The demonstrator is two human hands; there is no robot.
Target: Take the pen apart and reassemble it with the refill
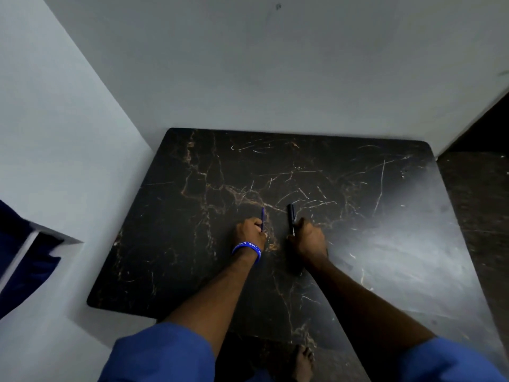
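A thin blue refill point(262, 217) sticks up and away from my left hand point(249, 232), which is closed around its lower end near the middle of the dark marble table point(385, 244). A blue wristband circles that wrist. To the right, my right hand point(309, 239) grips the near end of a black pen body point(291, 216), whose far end points away from me along the tabletop. The two parts are apart, roughly a hand's width between them. Whether each part touches the table is hard to tell in the dim light.
The table sits in a corner, with pale walls point(248, 64) behind and to the left. A dark floor point(479, 188) lies to the right. A bare foot point(303, 362) shows below the table's near edge. Blue cloth point(24, 260) hangs at the far left.
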